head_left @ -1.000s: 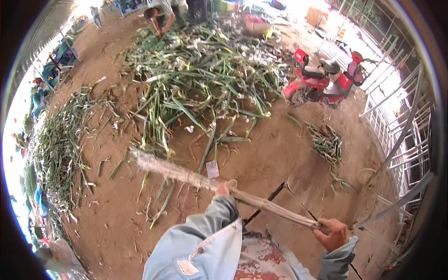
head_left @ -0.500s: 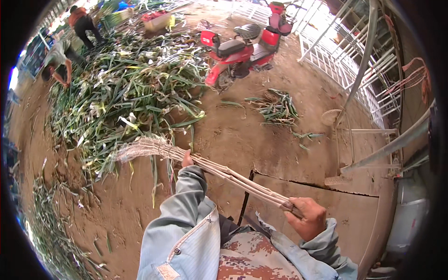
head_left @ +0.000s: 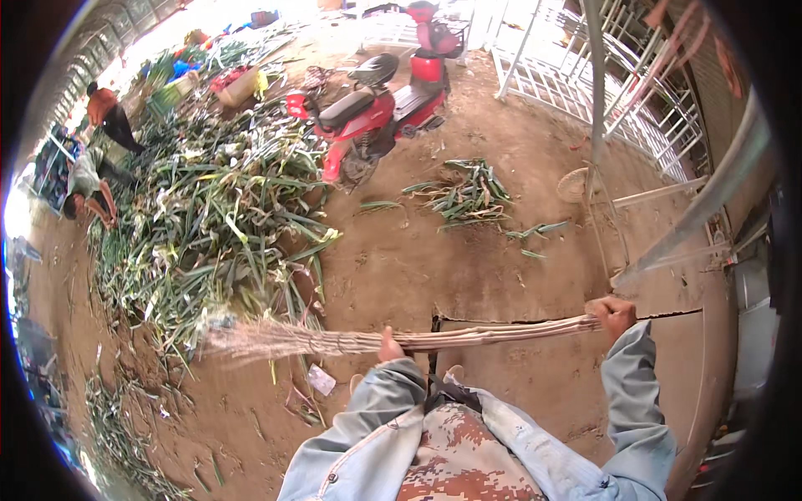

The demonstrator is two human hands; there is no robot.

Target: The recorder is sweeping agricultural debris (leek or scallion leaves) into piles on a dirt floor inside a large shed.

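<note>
The left hand [head_left: 390, 346] is clamping on the broom [head_left: 468, 337] near the base of its bristles [head_left: 263, 337]; most of its fingers are hiding behind the handle, leaving mainly the thumb side showing. The right hand [head_left: 616, 316] is clenching the far end, covering the tip of the handle. The bristles are blurring and overlapping the lower edge of the pile of green leafy stalks [head_left: 217, 209], so whether they are touching stalks or floor [head_left: 376, 259] one cannot tell. The rim is cutting off the metal frame [head_left: 568, 75] at right.

Compared with half a second ago, the broom is lying nearly level across the view instead of sloping down to the right, and the right hand is sitting higher and farther right. A pale card [head_left: 321, 380] is now showing below the broom, and the red scooter [head_left: 384, 104] is appearing farther left.

Beyond the pile, a pale crate [head_left: 242, 88] is holding something red [head_left: 224, 78], too small to identify; a person in an orange top [head_left: 102, 107] is standing at left, near another bending low [head_left: 88, 179]
</note>
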